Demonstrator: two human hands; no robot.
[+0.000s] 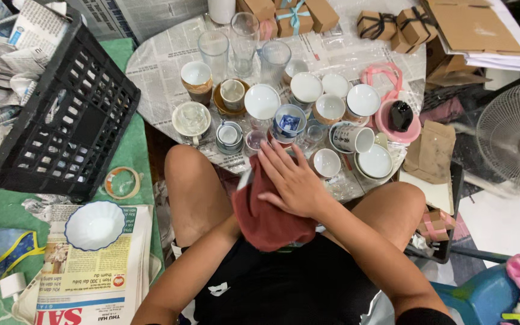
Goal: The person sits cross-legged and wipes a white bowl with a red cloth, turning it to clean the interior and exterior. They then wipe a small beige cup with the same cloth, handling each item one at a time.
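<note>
Matt dark-red cloth [266, 216], glossy white ceramic cups [326, 162], clear smooth glasses [245, 36], newsprint-covered table [157, 66], black plastic crate [67, 114].

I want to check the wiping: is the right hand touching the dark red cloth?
Touching. The head view shows the right hand lying flat on the dark red cloth, fingers spread over its top with no gap visible.

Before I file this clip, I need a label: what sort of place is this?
Probably a home packing corner, not a kitchen: a low table lined with newspaper and crowded with cups, tied gift boxes behind, a black crate of crumpled newspaper.
</note>
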